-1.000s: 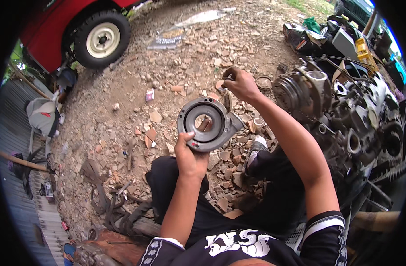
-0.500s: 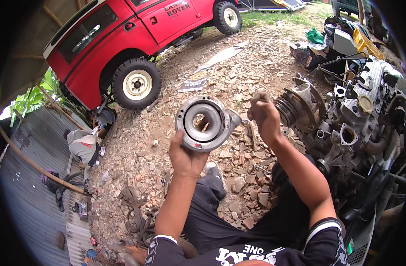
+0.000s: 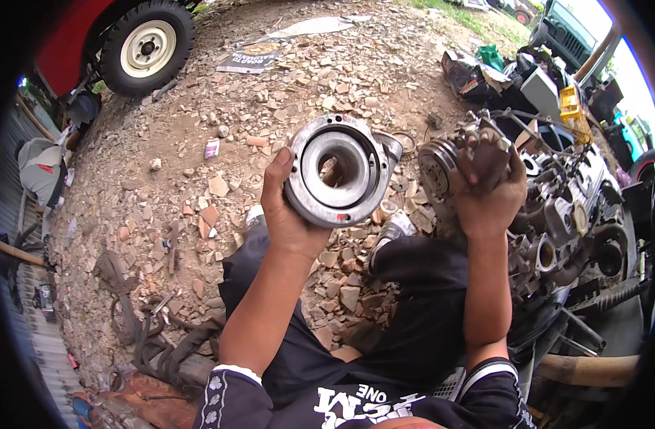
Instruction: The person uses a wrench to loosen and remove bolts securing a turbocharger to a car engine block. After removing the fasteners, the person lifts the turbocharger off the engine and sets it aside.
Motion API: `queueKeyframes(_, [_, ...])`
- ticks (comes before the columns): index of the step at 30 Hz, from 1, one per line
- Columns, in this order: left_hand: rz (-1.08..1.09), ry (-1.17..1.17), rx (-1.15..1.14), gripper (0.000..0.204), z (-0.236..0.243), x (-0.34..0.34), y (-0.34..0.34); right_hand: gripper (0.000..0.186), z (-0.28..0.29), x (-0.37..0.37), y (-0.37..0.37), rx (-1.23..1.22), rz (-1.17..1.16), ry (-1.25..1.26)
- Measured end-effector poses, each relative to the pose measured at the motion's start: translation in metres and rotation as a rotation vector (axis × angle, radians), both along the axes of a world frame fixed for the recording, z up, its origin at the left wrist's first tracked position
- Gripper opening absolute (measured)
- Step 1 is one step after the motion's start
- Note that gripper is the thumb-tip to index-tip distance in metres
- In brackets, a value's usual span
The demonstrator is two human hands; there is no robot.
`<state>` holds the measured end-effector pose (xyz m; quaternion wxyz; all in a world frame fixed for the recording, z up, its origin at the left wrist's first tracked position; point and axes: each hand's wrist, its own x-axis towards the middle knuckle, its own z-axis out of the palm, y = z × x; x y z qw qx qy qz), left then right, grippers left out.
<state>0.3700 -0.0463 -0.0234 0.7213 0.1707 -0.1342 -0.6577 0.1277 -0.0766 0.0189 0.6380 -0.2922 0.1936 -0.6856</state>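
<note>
My left hand (image 3: 290, 218) is closed round the lower left rim of a round, grey metal turbo housing (image 3: 352, 180). The housing's open face is toward me. It has stepped rings, a central hole, small bolt holes and a spout at its right side. Well to the right of it, apart from the housing, my right hand (image 3: 495, 204) is raised with its fingers bent round a flat dark brown piece (image 3: 490, 166), which looks like a worn folded sheet; its exact kind is unclear.
A greasy engine (image 3: 581, 214) with a ribbed pulley (image 3: 436, 171) stands close on my right. Broken tile rubble (image 3: 220, 186) covers the ground. Dark hoses (image 3: 163, 350) lie at lower left. A red vehicle's wheel (image 3: 147, 48) is at far left, and a person (image 3: 43, 171) crouches by the corrugated sheet.
The view has swung right, so the red vehicle slid left. My right hand has moved right, farther from the housing, and the brown piece now shows plainly. My left hand keeps hold of the housing.
</note>
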Motion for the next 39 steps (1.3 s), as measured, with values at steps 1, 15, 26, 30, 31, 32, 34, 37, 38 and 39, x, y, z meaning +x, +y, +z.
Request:
queueKeyframes(1, [-0.015,0.031,0.043,0.06,0.0,0.003,0.0,0.034,0.002,-0.001,0.002,0.04,0.123,-0.136])
queueKeyframes(15, [-0.159,0.202,-0.064,0.07,-0.003,-0.021,-0.014,0.029,0.008,0.038,0.032,-0.014,0.12,0.253])
queueKeyframes(26, [-0.11,-0.076,-0.358,0.077,0.007,-0.029,-0.005,0.026,0.002,0.045,0.021,-0.117,-0.315,1.037])
queueKeyframes(30, [-0.058,-0.195,-0.355,0.075,0.006,-0.035,-0.003,0.023,-0.006,0.044,0.018,-0.142,-0.407,1.134])
queueKeyframes(31, [-0.044,-0.21,-0.352,0.075,0.004,-0.036,-0.003,0.024,-0.007,0.043,0.017,-0.179,-0.439,1.197])
queueKeyframes(32, [-0.03,-0.228,-0.35,0.075,0.003,-0.036,-0.004,0.024,-0.004,0.044,0.02,-0.121,-0.424,1.273])
queueKeyframes(34, [-0.024,-0.215,-0.34,0.074,0.002,-0.038,-0.004,0.024,-0.002,0.049,0.02,-0.123,-0.493,1.329])
queueKeyframes(37, [-0.022,-0.223,-0.314,0.075,0.002,-0.045,-0.001,0.024,-0.005,0.053,0.016,-0.158,-0.586,1.301])
queueKeyframes(38, [-0.024,-0.236,-0.308,0.075,0.003,-0.046,0.001,0.024,-0.002,0.055,0.016,-0.154,-0.59,1.298])
queueKeyframes(39, [-0.027,-0.25,-0.303,0.075,0.004,-0.046,0.002,0.024,-0.001,0.055,0.016,-0.15,-0.594,1.295])
